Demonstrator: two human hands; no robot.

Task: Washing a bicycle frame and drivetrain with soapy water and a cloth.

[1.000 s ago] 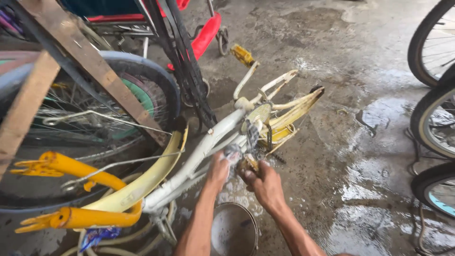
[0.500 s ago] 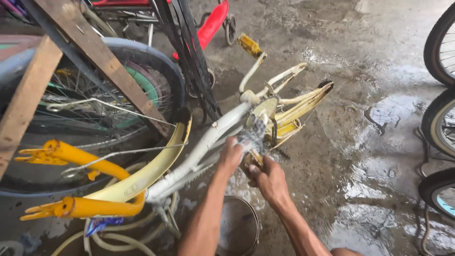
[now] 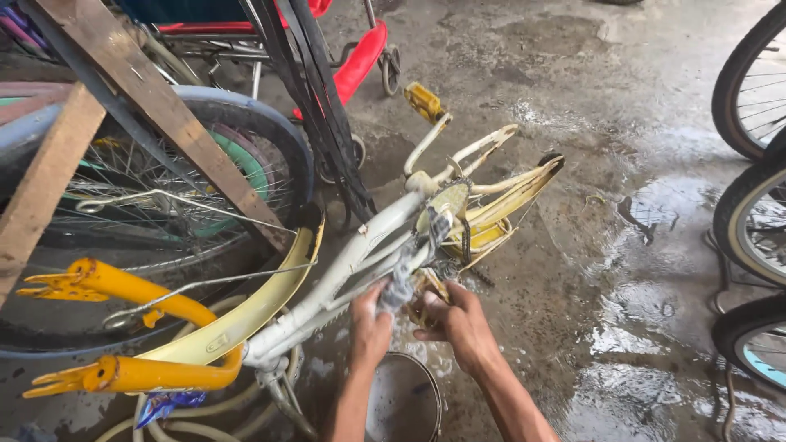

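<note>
Fingers of the left hand (image 3: 370,321) remain clamped on a wet grey rag (image 3: 401,282) against the cream bicycle frame (image 3: 352,262), now slightly lower than before, while the right hand (image 3: 458,323) grips the crank area, scrubbing evidently ongoing.

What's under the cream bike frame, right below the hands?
Below the hands and the cream frame sits a round metal bucket on wet concrete floor. The forearms cover part of its rim, and its contents are too dim to tell.
</note>
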